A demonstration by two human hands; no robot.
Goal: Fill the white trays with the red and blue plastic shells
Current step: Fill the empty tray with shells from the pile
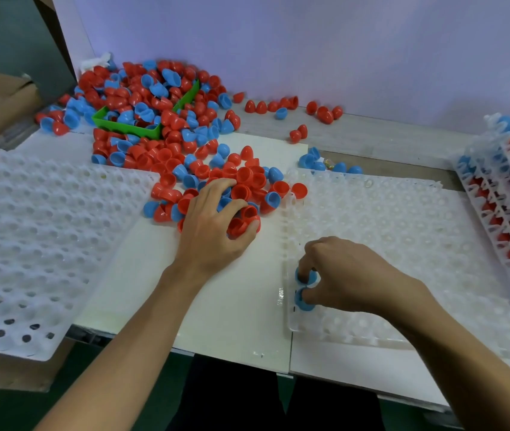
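Observation:
A big heap of red and blue shells (166,119) spreads from the back left to the table's middle. My left hand (213,225) rests at the heap's near edge, its fingers closed round a few red shells (242,220). A white tray (403,244) with round pockets lies on the right. My right hand (340,272) is over its near left corner, fingertips pressing on two blue shells (305,289) seated in pockets there. A second white tray (29,237) lies on the left with nothing in its pockets.
A green bin (129,126) sits half buried in the heap. Filled trays (505,194) are stacked at the far right. Loose shells (294,108) lie scattered along the back wall. White boards cover the table between the trays.

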